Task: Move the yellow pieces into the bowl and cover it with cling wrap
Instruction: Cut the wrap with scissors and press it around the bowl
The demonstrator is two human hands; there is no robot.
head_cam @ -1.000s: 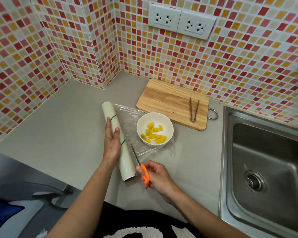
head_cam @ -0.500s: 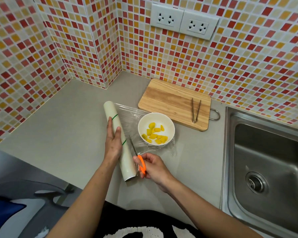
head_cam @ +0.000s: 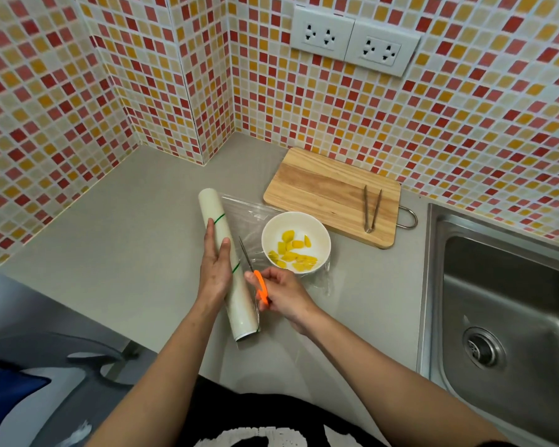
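Note:
A white bowl (head_cam: 317, 230) stands on the grey counter with several yellow pieces (head_cam: 292, 253) inside. A sheet of cling wrap (head_cam: 239, 214) is drawn from the roll over the bowl. The white roll (head_cam: 210, 208) lies left of the bowl, and my left hand (head_cam: 215, 262) presses flat on it. My right hand (head_cam: 284, 293) grips orange-handled scissors (head_cam: 260, 287); their blades point away from me along the wrap beside the roll.
A wooden cutting board (head_cam: 320, 185) lies behind the bowl with metal tongs (head_cam: 371, 208) on its right part. A steel sink (head_cam: 504, 317) is at the right. Tiled walls enclose the back and left. The counter's front edge is near my body.
My right hand has moved the scissors forward along the roll, towards the bowl. My left hand stays on the roll.

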